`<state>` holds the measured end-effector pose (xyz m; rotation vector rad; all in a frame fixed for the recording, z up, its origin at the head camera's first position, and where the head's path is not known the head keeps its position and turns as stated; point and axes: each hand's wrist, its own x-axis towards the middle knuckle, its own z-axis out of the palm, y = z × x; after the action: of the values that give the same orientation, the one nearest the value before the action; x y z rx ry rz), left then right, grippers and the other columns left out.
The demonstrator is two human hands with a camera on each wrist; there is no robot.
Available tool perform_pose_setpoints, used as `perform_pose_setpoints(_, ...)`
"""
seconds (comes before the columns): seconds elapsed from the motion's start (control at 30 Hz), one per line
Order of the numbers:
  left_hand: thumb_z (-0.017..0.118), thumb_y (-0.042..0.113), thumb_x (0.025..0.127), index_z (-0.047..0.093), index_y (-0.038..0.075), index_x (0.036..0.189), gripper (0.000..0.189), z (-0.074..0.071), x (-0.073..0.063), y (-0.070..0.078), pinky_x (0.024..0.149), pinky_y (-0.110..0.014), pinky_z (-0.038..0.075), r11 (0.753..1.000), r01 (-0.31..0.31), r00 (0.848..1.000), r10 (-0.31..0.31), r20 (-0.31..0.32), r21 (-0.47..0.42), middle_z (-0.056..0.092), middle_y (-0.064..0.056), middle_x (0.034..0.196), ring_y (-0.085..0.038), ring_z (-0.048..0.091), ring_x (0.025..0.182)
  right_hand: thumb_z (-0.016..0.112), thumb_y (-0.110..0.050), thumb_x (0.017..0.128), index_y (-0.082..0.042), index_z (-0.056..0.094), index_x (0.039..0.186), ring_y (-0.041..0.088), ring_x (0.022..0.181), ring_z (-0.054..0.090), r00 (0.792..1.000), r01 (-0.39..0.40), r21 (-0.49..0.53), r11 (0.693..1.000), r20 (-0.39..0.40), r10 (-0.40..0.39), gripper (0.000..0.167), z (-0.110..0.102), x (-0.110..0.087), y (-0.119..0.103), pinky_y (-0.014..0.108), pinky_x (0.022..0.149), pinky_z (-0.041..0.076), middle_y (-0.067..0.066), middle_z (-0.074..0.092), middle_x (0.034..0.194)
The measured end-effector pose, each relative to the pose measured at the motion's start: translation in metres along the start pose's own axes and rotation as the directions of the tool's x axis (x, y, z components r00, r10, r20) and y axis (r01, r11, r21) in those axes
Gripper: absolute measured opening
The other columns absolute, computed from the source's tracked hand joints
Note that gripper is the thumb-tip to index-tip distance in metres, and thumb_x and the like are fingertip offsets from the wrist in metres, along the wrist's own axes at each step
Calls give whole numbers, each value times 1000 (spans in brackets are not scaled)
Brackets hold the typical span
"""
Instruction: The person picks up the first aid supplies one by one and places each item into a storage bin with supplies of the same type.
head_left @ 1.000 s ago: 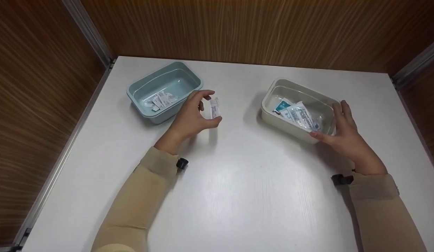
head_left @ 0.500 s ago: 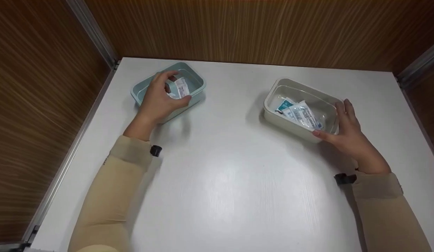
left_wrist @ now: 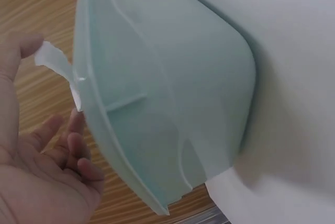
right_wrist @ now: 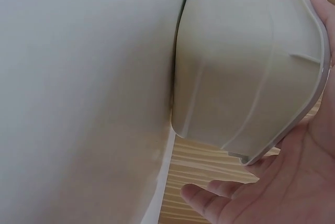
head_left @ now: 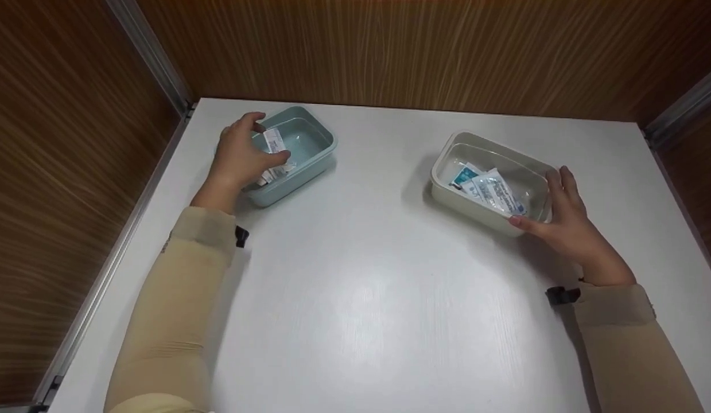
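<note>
Over the blue-green plastic box my left hand pinches a small white printed packet between thumb and fingers. The left wrist view has this packet spanning from thumb to fingertips beside the box rim. More small packets lie in that box, partly covered by the hand. At the right, my right hand grips the end of a beige plastic box, thumb on the near rim and fingers at the far side. Inside it lie several larger sachets, one of them teal.
Both boxes stand on a white table, apart from each other. Wood-grain panels rise behind and at both sides. Metal strips run along the panel corners.
My left hand has carried the small packet leftward from the table's middle to over the blue-green box. The right hand has stayed at the beige box.
</note>
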<state>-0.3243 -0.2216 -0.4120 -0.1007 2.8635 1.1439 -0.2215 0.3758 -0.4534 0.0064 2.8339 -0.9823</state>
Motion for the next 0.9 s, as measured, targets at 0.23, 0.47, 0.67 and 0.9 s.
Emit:
perform_pose_setpoints(0.23,90,46,95,32,23,179,104,0,2,-10,131,-58,45,998,29,1000,-29,-7,48,51,-11,174,-34,42,156,85,-54,98,-18,-13,182,66,169,-19,1000,-6,8,1000,18,6,134,2,3,-1,96,123,6,18,-30,187)
perform_pose_setpoints(0.47,90,56,93,36,23,178,106,-1,2,-8,129,-59,47,998,36,999,-37,12,56,50,-15,170,-35,44,154,85,-55,98,-20,-13,182,62,171,-20,1000,-15,12,1000,24,15,134,0,3,-3,96,124,7,14,-31,187)
perform_pose_setpoints(0.67,84,68,92,42,18,175,106,-1,-1,-5,123,-60,49,995,-3,1000,4,-13,101,53,-16,168,-35,45,152,85,-54,98,-19,-14,182,61,172,-20,1000,-11,16,1000,22,10,135,0,7,-2,94,126,7,14,-32,187)
perform_pose_setpoints(0.9,81,74,90,45,14,172,108,2,-10,-3,126,-61,38,972,-109,993,116,-25,207,51,-14,172,-37,44,155,82,-54,100,-19,-15,181,67,170,-12,1000,-5,7,1000,30,5,131,-5,7,3,94,125,9,14,-36,186)
